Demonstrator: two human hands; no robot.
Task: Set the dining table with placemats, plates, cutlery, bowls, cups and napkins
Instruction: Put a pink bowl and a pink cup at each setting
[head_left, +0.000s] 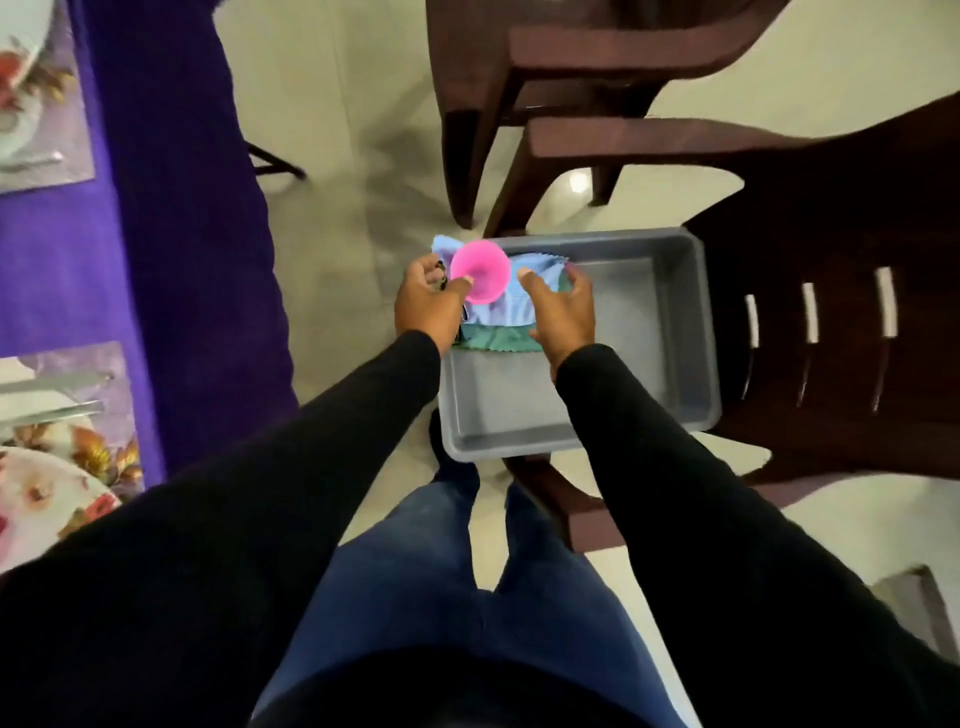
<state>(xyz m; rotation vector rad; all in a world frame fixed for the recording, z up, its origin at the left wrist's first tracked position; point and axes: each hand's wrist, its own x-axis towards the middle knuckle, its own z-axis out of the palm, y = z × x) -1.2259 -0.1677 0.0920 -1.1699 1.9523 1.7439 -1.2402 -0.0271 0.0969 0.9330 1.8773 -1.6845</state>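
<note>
Your left hand (426, 301) hid something dark. Its thumb and fingers pinched the pink cup (480, 270). Your right hand (561, 312) gripped blue napkins (511, 312) above the grey tub (675, 332).

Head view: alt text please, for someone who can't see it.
A person's left hand holds a pink cup while the right hand grips blue and green cloth napkins over a grey tray resting on a dark brown chair. A purple-clothed table with floral plates lies left.
</note>
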